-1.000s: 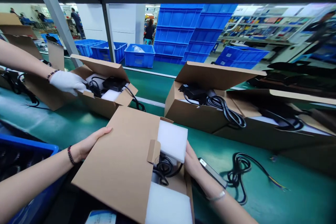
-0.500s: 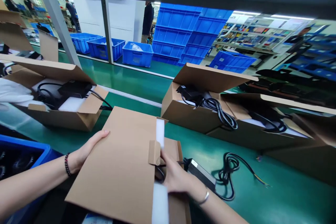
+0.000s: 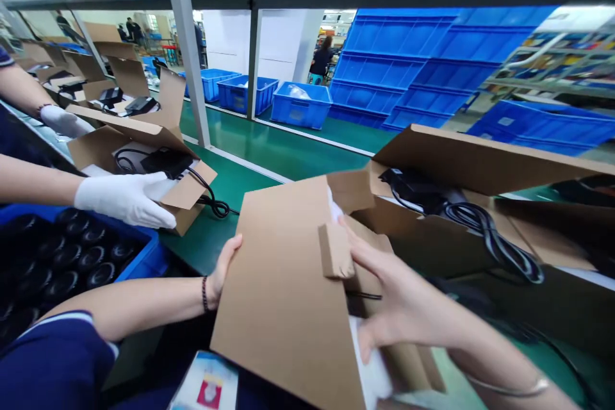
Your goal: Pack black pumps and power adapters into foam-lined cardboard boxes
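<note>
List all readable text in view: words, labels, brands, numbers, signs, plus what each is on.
None legible.
Card, bottom edge: too blurred to read.
Pale label on the blue crate at right: too small to read.
Held box, large panel: no print seen.

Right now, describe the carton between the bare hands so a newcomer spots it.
Start at the green bench running across the view. At its near edge, mid-picture, a brown carton turns a broad plain side to the camera. Unlike the open cartons left and right, it sits between two bare hands: left hand on its left edge, right hand where white foam shows.
</note>
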The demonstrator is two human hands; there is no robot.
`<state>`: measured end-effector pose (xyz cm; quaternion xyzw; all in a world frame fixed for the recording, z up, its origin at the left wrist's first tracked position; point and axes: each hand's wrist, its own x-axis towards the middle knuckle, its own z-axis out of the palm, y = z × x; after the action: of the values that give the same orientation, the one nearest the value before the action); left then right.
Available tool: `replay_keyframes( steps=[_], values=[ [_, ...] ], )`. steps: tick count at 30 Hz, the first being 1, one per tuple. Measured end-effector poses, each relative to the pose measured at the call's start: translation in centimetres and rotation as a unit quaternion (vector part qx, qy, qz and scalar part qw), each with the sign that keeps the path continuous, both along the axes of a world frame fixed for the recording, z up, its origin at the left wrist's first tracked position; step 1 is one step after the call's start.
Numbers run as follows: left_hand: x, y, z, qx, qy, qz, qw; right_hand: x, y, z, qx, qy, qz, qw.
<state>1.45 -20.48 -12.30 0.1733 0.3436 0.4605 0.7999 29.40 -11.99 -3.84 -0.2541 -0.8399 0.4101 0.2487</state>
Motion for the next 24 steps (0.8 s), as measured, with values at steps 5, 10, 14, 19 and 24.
replay_keyframes(
  steps=[5,10,14,19,24],
  values=[
    [3.8,-1.5,-3.8,0.042,0.118,-0.032,0.992,-1.1,1.3,6.8,0.028,-0.125,0.146,0.981],
    [0.2,-2.4,-3.0,0.159,0.361,-0.012,0.919,-2.6,-0.2,6.0,0.076,-0.167,0.142,0.973],
    [-4.0,-0.9,0.9,0.463,0.582,-0.038,0.668,-3.3,-1.5,5.3,0.131,-0.189,0.102,0.968],
    [-5.4,1.4,5.6,0.606,0.569,-0.214,0.513,4.2,0.3,6.7,0.16,-0.155,-0.009,0.975],
    [-5.0,1.5,6.3,0.634,0.586,-0.202,0.463,12.4,1.5,-0.2,-0.081,-0.244,-0.082,0.963]
  ],
)
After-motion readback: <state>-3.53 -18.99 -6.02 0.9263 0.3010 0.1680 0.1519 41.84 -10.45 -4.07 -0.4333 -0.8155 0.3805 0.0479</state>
